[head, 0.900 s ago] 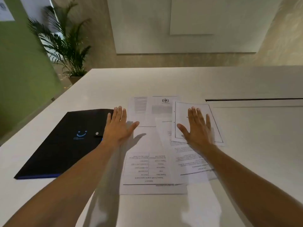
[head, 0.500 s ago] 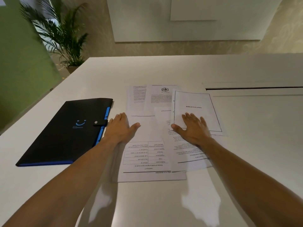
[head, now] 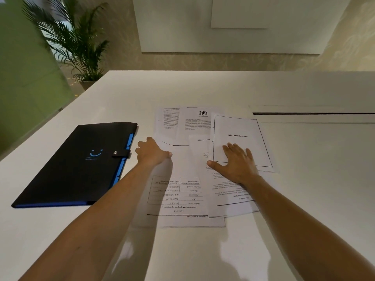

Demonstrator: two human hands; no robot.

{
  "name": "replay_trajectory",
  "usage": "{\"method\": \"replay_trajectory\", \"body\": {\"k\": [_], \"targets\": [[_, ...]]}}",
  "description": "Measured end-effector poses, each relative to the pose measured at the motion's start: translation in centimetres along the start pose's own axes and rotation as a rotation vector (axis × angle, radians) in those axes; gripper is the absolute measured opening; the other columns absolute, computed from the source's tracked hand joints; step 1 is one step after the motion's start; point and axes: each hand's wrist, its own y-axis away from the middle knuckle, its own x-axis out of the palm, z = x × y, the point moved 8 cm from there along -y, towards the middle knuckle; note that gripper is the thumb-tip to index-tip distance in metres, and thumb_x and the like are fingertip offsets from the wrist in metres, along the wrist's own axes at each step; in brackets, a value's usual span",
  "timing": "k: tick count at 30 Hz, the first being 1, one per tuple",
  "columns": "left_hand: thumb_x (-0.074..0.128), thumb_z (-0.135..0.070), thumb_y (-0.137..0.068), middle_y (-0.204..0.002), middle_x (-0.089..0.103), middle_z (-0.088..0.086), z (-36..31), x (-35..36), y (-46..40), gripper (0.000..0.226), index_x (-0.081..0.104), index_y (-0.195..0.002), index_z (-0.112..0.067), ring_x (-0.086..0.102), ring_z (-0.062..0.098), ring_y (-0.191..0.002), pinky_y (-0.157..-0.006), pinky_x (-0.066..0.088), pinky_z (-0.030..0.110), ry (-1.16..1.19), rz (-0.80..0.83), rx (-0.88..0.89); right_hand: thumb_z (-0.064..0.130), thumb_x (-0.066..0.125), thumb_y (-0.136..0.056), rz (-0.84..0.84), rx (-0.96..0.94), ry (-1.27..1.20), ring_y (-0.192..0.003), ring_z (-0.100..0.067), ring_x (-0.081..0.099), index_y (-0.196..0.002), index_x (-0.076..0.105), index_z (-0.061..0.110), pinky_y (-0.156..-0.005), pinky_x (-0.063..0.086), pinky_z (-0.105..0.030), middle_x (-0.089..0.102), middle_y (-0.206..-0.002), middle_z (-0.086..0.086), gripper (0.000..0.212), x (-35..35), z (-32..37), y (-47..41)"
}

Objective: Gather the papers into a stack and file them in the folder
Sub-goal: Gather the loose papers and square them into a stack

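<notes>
1. Loosely fanned, the papers (head: 182, 191) lie mid-table (head: 203, 88), long axes running away from the viewer.
2. Left hand (head: 151, 152) pinches the left sheet's edge; right hand (head: 235, 164) presses flat on the bibliography page (head: 239, 126).
3. Closed black folder (head: 75, 165) lies to their left.

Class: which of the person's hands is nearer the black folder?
Left. The left hand sits just beside the black folder's tabbed edge; the right hand lies farther right, on the papers.
</notes>
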Motion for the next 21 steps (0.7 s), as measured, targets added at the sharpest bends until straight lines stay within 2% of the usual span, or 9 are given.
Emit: {"method": "replay_trajectory", "body": {"k": [2,6,8,11,15,18,21], "targets": [[0.086,-0.036,-0.066,-0.137,0.038,0.021,0.2,-0.1,0.0,0.093,0.035,-0.138,-0.006,0.045,0.035,-0.121,-0.081,0.041,0.038,0.157,-0.005,-0.020,0.098,0.013,-0.068,-0.007,0.003,-0.003,-0.150,-0.025,0.019,-0.153,0.029,0.017,-0.120,0.011,-0.056,0.027,-0.162,-0.007,0.118,0.0,-0.1,0.0],[0.089,-0.026,-0.065,-0.149,0.031,0.017,1.1,-0.5,-0.4,0.108,0.024,-0.149,-0.009,0.041,0.033,-0.130,-0.087,0.040,0.034,0.428,-0.029,-0.036,0.097,0.014,-0.069,-0.008,-0.001,-0.017,-0.150,-0.024,0.019,-0.152,0.031,0.020,-0.119,0.011,-0.055,0.028,-0.162,-0.005,0.115,0.1,-0.2,0.0],[0.089,-0.024,-0.065,-0.151,0.032,0.015,1.8,-0.5,-0.7,0.108,0.023,-0.150,-0.009,0.039,0.030,-0.133,-0.094,0.039,0.033,0.561,0.003,-0.062,0.096,0.015,-0.071,-0.015,-0.006,-0.029,-0.149,-0.024,0.021,-0.151,0.032,0.021,-0.119,0.012,-0.056,0.031,-0.161,-0.005,0.112,0.0,-0.2,0.0],[0.090,-0.023,-0.064,-0.148,0.038,0.016,3.0,-0.5,-1.0,0.107,0.026,-0.148,-0.008,0.044,0.031,-0.130,-0.106,0.040,0.042,0.713,0.095,-0.147,0.095,0.018,-0.072,-0.015,-0.021,-0.034,-0.148,-0.024,0.024,-0.150,0.034,0.022,-0.119,0.014,-0.057,0.034,-0.159,-0.004,0.107,-0.3,0.0,0.1],[0.089,-0.016,-0.064,-0.132,0.055,0.015,3.4,-0.5,-0.8,0.100,0.031,-0.144,-0.010,0.060,0.028,-0.103,-0.089,0.050,0.041,0.853,0.209,-0.186,0.095,0.015,-0.070,0.038,-0.051,0.013,-0.145,-0.026,0.029,-0.148,0.037,0.022,-0.117,0.019,-0.058,0.036,-0.157,-0.006,0.108,-0.9,0.5,0.0],[0.089,-0.016,-0.064,-0.125,0.061,0.014,3.5,-0.2,-0.6,0.090,0.040,-0.139,-0.010,0.062,0.031,-0.103,-0.092,0.052,0.046,0.842,0.241,-0.155,0.098,0.006,-0.065,0.083,-0.114,0.087,-0.133,-0.027,0.043,-0.141,0.043,0.022,-0.108,0.034,-0.056,0.050,-0.142,-0.006,0.113,-1.5,1.0,-0.3],[0.088,-0.017,-0.067,-0.122,0.061,0.012,3.7,0.7,-0.3,0.078,0.045,-0.132,-0.010,0.060,0.031,-0.107,-0.095,0.050,0.048,0.797,0.266,-0.108,0.098,0.017,-0.064,0.161,-0.153,0.126,-0.114,-0.026,0.052,-0.131,0.044,0.022,-0.094,0.044,-0.053,0.056,-0.116,-0.004,0.105,-1.6,1.5,-0.9]]}}
